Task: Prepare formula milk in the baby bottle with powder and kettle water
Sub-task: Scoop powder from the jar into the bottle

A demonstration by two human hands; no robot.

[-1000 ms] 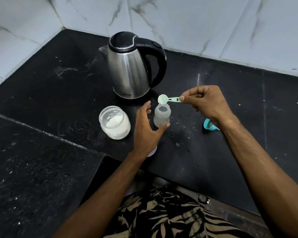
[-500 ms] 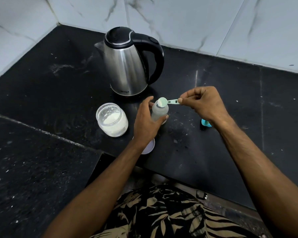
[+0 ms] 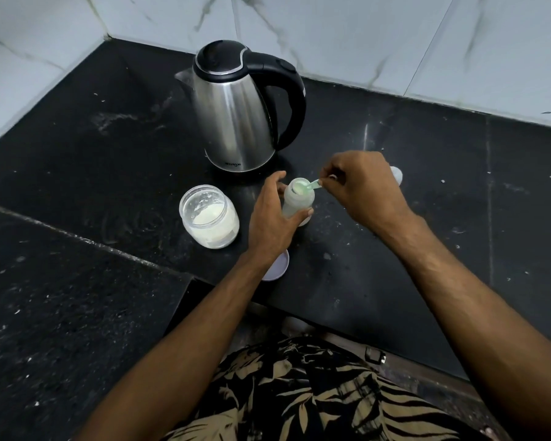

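Observation:
A small translucent baby bottle (image 3: 295,203) stands open on the black counter (image 3: 109,160). My left hand (image 3: 272,221) grips its side. My right hand (image 3: 361,189) pinches the handle of a green scoop (image 3: 306,185), whose bowl sits over the bottle's mouth. An open clear jar (image 3: 209,216) with white powder stands to the left of the bottle. Behind both stands a steel kettle (image 3: 236,113) with a black lid and handle.
A white lid (image 3: 277,265) lies partly under my left wrist. A pale rounded piece (image 3: 396,175) shows behind my right hand. Marble-tiled walls close the corner behind the kettle. The counter's front edge runs near my patterned clothing.
My left hand closed around the bottle. My right hand brought the scoop from just above the bottle onto its mouth. The blue piece beside my right wrist is now hidden.

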